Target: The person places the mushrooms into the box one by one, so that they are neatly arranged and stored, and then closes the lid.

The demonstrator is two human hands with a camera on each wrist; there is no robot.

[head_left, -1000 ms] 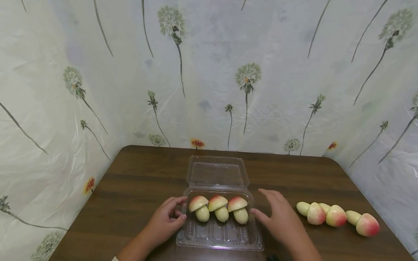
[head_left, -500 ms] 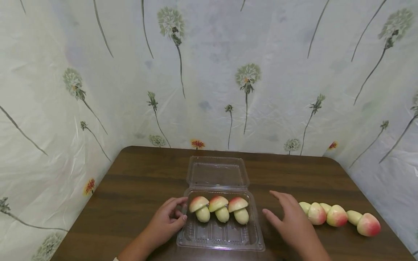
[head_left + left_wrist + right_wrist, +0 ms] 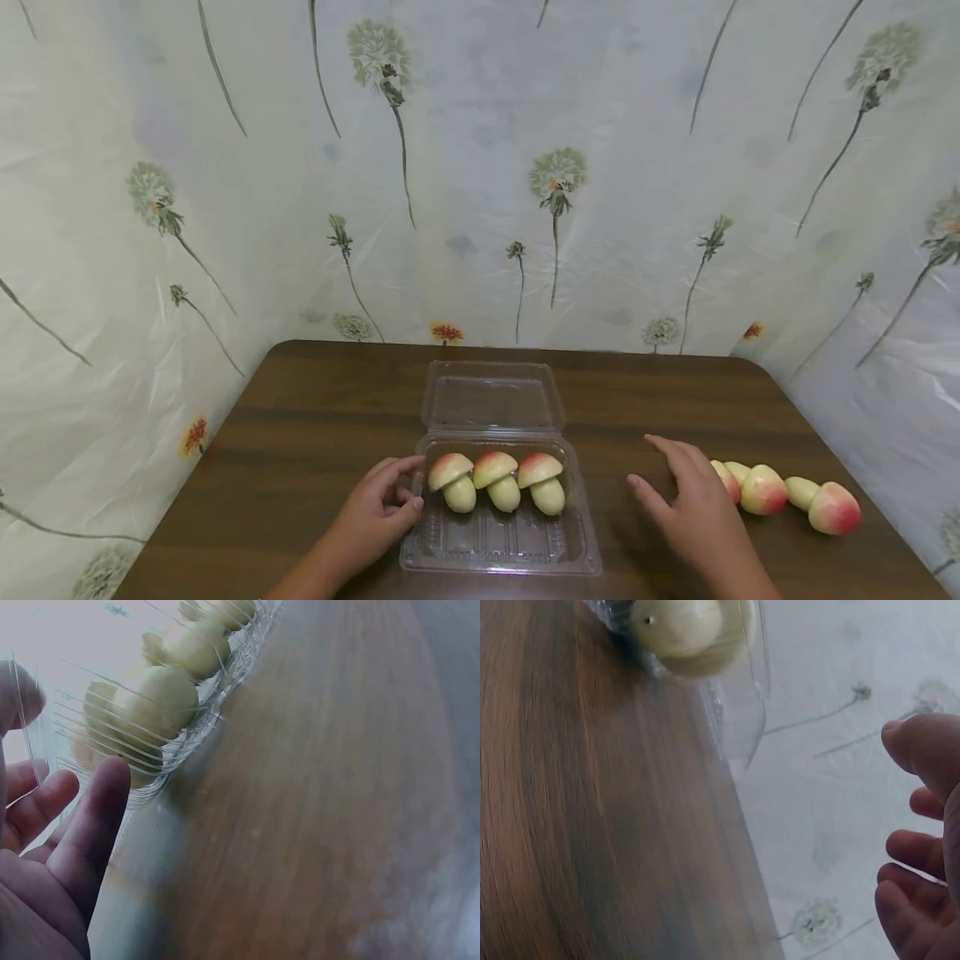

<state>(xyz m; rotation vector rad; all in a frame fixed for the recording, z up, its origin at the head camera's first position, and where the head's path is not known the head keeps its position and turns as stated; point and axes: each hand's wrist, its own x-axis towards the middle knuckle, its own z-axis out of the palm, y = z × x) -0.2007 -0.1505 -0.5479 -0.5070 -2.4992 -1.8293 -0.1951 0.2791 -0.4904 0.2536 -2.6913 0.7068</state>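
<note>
A clear plastic clamshell container (image 3: 517, 546) lies with its lid (image 3: 491, 400) folded back. Three mushrooms (image 3: 502, 492) with red and yellow caps and pale stems sit side by side in its base. At the container's left side my left hand (image 3: 378, 508) holds the rim, with the thumb (image 3: 94, 817) against the ribbed wall in the left wrist view. My right hand (image 3: 693, 508) is off to the right of the container, fingers spread and holding nothing. Beyond it lie three more mushrooms (image 3: 834, 508) in a row, the nearest partly hidden behind the hand.
Everything stands on a dark brown wooden table (image 3: 322, 417) with rounded far corners. Pale sheeting (image 3: 465, 167) printed with dandelions surrounds the table at the back and on both sides.
My right hand has moved away from the container's right side, toward the row of mushrooms on the right. My left hand stays at the container. The head view has shifted slightly.
</note>
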